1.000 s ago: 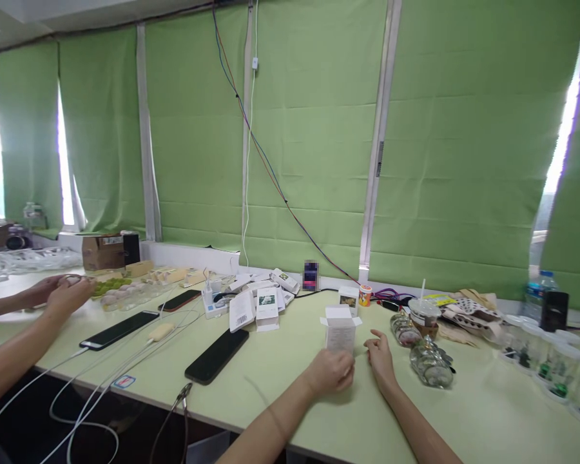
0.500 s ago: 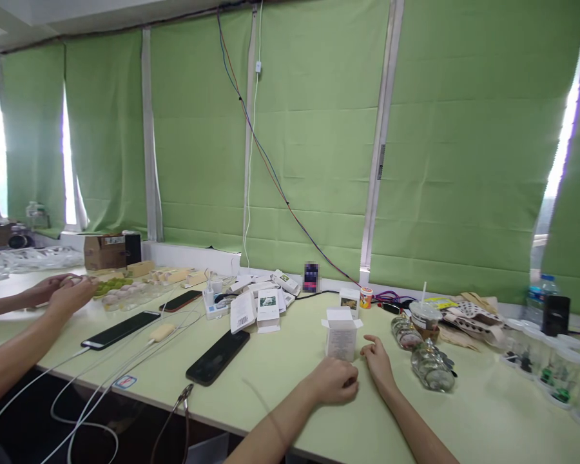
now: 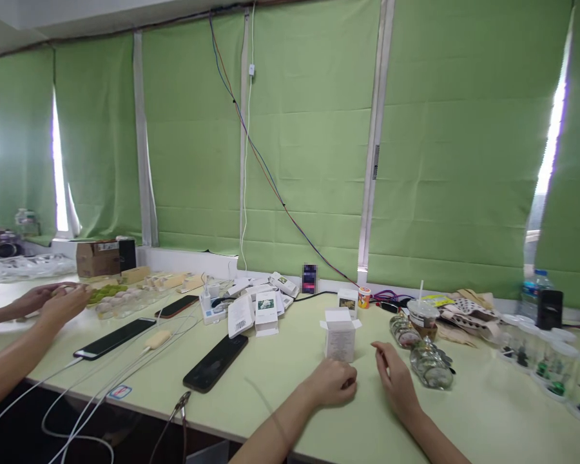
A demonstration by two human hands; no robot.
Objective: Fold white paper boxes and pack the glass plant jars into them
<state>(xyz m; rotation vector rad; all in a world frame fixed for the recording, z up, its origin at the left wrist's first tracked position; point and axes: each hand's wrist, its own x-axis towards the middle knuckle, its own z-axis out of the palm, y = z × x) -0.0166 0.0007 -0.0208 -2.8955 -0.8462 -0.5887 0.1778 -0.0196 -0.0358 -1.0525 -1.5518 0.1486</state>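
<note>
My left hand [image 3: 332,383] rests on the table in a loose fist, just in front of a small white box [image 3: 339,345]. The box stands upright with its flaps raised; whether my knuckles touch it I cannot tell. My right hand [image 3: 395,377] is to the right of the box, its fingers bent but apart, with nothing in them. Beyond that hand lie two clear plastic packs [image 3: 431,366] with something round inside. Behind the white box stands another small box [image 3: 348,301] with a picture on it.
Flattened white cartons [image 3: 265,312] are piled at centre left, near a black phone [image 3: 216,363]. Cables cross the table's left side. Another person's hands [image 3: 62,301] work at the far left beside a tray [image 3: 120,303]. Clear cups [image 3: 555,364] and a drink cup [image 3: 423,314] stand at right.
My right hand has moved right and away from the white box. My left hand stays in place, and the view has shifted slightly.
</note>
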